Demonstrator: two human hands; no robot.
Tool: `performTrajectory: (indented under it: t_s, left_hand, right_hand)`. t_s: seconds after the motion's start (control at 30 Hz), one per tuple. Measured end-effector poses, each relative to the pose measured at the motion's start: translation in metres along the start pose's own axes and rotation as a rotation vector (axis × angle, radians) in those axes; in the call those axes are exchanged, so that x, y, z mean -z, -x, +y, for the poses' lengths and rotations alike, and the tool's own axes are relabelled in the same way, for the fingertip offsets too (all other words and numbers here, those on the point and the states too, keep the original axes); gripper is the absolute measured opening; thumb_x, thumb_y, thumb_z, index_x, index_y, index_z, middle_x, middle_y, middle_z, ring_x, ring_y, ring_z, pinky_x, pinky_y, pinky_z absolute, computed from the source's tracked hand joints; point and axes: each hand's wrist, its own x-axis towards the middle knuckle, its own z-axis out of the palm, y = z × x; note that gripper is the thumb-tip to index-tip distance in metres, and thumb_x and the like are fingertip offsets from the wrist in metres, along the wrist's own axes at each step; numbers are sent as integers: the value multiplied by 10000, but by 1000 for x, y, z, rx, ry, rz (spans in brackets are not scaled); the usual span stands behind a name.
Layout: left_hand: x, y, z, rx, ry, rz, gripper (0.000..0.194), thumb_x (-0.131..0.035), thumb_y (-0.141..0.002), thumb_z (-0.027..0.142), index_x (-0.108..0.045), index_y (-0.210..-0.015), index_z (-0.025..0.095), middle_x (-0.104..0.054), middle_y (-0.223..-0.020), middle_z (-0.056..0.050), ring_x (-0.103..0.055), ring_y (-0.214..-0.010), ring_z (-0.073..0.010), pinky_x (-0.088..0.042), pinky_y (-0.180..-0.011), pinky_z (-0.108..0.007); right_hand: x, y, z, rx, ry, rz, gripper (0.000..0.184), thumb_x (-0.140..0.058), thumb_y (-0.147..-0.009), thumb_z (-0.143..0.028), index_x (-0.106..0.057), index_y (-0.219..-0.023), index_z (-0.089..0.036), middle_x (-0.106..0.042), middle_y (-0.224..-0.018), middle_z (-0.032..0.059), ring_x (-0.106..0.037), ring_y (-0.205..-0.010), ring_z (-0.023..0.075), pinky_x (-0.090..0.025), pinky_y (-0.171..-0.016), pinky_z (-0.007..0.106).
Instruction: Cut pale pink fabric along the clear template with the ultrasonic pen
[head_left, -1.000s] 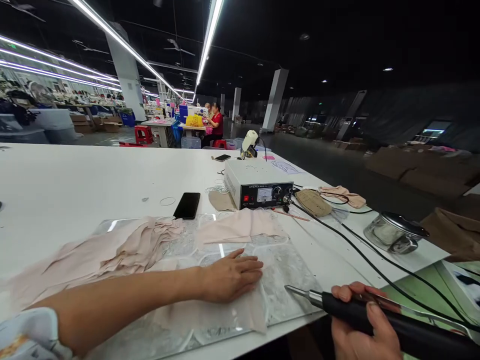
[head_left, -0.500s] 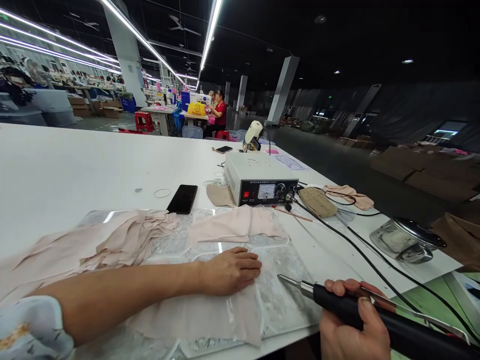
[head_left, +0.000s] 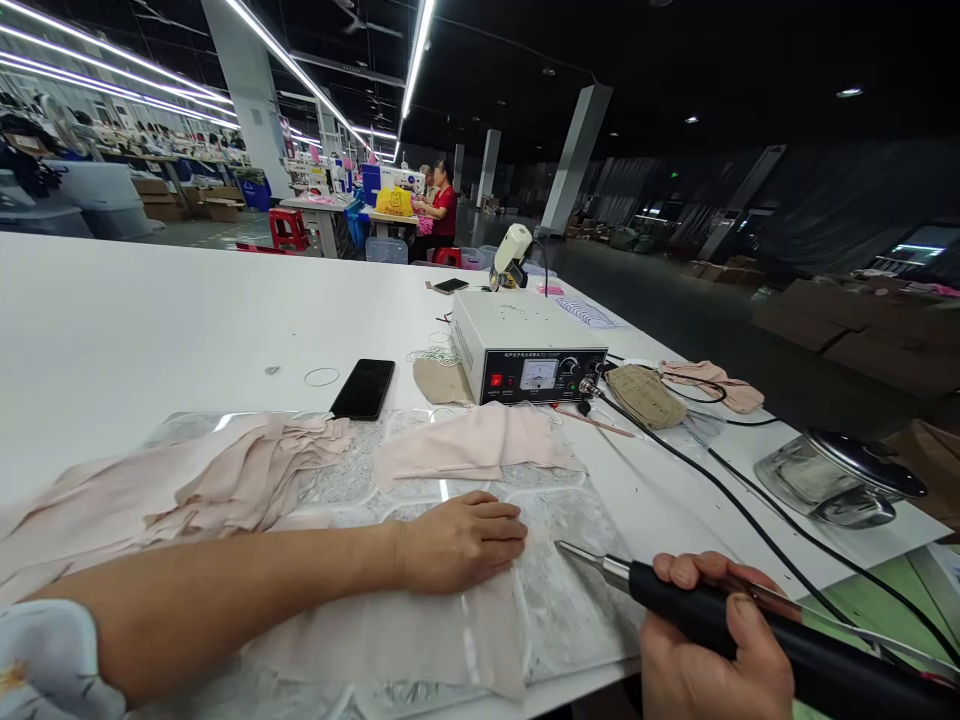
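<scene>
My left hand [head_left: 461, 542] lies flat, palm down, its fingers stretched out on a clear plastic sheet or template over pale pink fabric [head_left: 390, 645]. My right hand [head_left: 709, 640] is wrapped round the black handle of an ultrasonic cutter [head_left: 675, 600]. The cutter's metal tip points left, just right of my left fingers, above the clear board [head_left: 577, 600]. Along the handle, the same hand also holds a thin metal tool, perhaps tweezers [head_left: 832, 622]. A folded pink fabric piece [head_left: 469, 448] lies beyond my left hand, and layered pink pieces [head_left: 247, 470] lie to its left.
A control box [head_left: 544, 375] stands behind the board, its black cable [head_left: 697, 465] running across the right side. Nearby are a black phone [head_left: 364, 389], a brown pad [head_left: 643, 396] and a lidded glass pot [head_left: 832, 480] by the right edge. A person in red sits farther back.
The camera view has shifted slightly, so the box and pot appear a little farther right. Both hands keep nearly the same pose, and the cutter stays in my right hand.
</scene>
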Motion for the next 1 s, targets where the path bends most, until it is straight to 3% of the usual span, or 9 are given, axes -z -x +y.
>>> performTrajectory:
  t_s: [0.7, 1.0]
  left_hand:
    - [7, -1, 1, 39, 140, -74, 256, -410, -1031, 196, -635, -1144, 155, -678, -1205, -99, -549, -1251, -225, -422, -1028, -338]
    - [6, 0, 1, 52, 138, -67, 254, -436, -1028, 208, -623, -1179, 124, -654, -1252, -103, -539, -1264, -237, -417, -1053, -343]
  right_hand:
    - [0, 0, -3, 4, -51, -61, 188, -570, -603, -225, -524, -785, -214, -509, -700, -39, -449, -548, 111, -382, -511, 282]
    - [1, 2, 1, 5, -60, -60, 182, -571, -628, -200, -535, -805, -216, -504, -728, -36, -461, -580, 113, -400, -520, 282]
